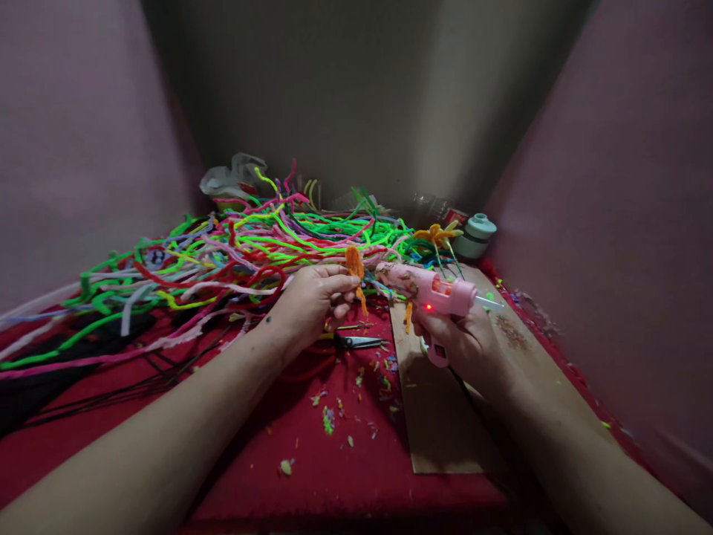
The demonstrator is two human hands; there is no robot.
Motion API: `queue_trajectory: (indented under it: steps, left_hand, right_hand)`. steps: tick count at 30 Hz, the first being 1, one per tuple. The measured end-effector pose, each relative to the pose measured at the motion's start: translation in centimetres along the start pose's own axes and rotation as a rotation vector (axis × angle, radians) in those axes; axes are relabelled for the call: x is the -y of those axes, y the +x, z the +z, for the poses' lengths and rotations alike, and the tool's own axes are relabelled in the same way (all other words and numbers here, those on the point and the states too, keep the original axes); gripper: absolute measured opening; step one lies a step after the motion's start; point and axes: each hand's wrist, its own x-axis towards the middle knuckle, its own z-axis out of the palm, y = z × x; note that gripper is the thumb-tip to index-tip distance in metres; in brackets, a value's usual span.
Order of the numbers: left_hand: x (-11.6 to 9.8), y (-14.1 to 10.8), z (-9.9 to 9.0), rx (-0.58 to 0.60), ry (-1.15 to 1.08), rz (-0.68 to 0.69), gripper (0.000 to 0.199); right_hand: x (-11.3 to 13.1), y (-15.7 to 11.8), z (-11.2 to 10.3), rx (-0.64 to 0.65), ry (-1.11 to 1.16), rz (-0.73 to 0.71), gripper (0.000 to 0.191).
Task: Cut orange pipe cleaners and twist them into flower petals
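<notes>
Between the thumb and fingers of my left hand point(312, 306) is an orange pipe cleaner petal point(354, 261), its loop pointing up and a thin tail hanging below. My right hand point(465, 334) is wrapped round the handle of a pink hot glue gun point(448, 291). A red light glows on the gun's side and a clear glue stick point(490, 302) pokes from its back. The nozzle end faces the petal, with a small gap between them. Another orange piece point(408, 317) shows just under the gun. Scissors point(362, 342) lie on the red cloth below my left hand.
A heap of coloured pipe cleaners point(250, 245) covers the back and left. Cardboard point(440, 427) lies under my right hand. Behind it are orange flowers point(438, 234), a pale green bottle point(476, 234) and a clear plastic bottle point(434, 208). Fuzz scraps point(327, 421) dot the red cloth point(267, 468).
</notes>
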Motion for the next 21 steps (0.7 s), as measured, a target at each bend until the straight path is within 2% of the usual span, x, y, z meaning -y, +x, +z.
queue_trajectory:
  steps: [4, 14, 21]
  left_hand:
    - [-0.03, 0.01, -0.04, -0.002, -0.004, 0.003, 0.012]
    - [-0.12, -0.04, -0.02, -0.02, -0.005, 0.0, 0.013]
    - [-0.12, -0.05, 0.0, -0.026, -0.013, -0.007, 0.014]
  right_hand:
    - [-0.46, -0.05, -0.13, -0.032, -0.001, 0.024, 0.028]
    - [0.0, -0.05, -0.02, 0.027, 0.011, 0.066, 0.028]
    - [-0.19, -0.21, -0.14, 0.01, -0.032, 0.034, 0.03]
